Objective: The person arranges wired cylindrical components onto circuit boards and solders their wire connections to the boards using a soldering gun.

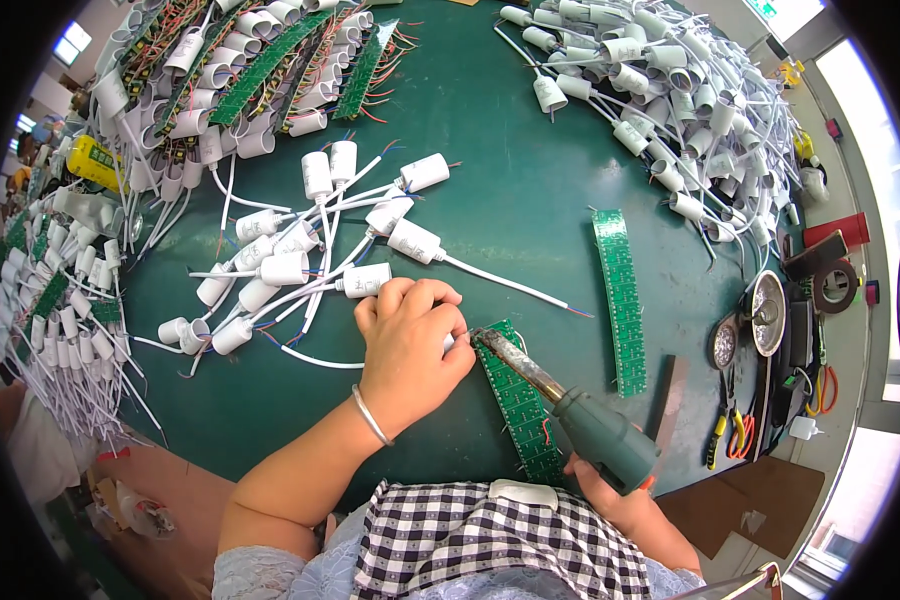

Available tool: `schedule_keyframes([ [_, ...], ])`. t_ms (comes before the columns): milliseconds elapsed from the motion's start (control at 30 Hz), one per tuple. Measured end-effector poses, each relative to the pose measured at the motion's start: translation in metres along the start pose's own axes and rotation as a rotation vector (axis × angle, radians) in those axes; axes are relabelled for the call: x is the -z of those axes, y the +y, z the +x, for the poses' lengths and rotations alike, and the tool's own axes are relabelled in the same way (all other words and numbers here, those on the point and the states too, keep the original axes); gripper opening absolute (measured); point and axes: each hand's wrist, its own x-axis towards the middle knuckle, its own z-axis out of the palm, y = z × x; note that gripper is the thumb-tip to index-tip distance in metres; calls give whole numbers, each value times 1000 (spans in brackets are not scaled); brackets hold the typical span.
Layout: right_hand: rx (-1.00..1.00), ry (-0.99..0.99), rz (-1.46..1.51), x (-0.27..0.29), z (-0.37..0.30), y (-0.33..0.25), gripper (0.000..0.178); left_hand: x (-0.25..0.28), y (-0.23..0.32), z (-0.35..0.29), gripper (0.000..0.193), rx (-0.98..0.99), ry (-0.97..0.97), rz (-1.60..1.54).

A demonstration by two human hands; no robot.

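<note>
My right hand [610,492] grips a soldering gun [610,440] with a green body. The gun's dark, worn tip points up and left, meeting the far end of a green circuit board strip [520,405] in front of me. At that same end my left hand [415,330] is closed, its fingertips pinching a small white piece [448,343] mostly hidden by the fingers. Left of that hand lies a loose cluster of white cylindrical lamp holders [285,268] with white cables and bare coloured wire ends. One cable [320,361] runs up to my left wrist.
Another green board strip [620,300] lies to the right, near a flat brown bar [670,400]. Heaped lamp holders [670,90] fill the far right; boards with holders [260,75] pile at far left. A metal dish [765,312], pliers [718,435] and tape [834,287] line the right edge.
</note>
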Motion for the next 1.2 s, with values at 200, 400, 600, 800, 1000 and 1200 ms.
schedule_keyframes([
  [200, 111, 133, 328, -3, 3, -16, 20, 1, 1, -1, 6, 13, -16, 8],
  [400, 86, 25, 19, 1, -2, -5, 25, 0, 1, -1, 6, 15, -19, 8],
  [600, -17, 37, 56, -3, -4, 3, 30, 0, 1, -1, 6, 15, -23, 13],
  [800, -52, 2, 142, -5, -2, -2, 32, 2, -1, -3, 7, 16, -22, 29],
  [1000, -3, 218, 441, -4, -10, -19, 28, -4, 0, 0, 7, -33, 6, 30],
  [1200, 53, 521, 524, 18, -39, -20, 36, -6, -16, -2, 9, -92, 49, 116],
])
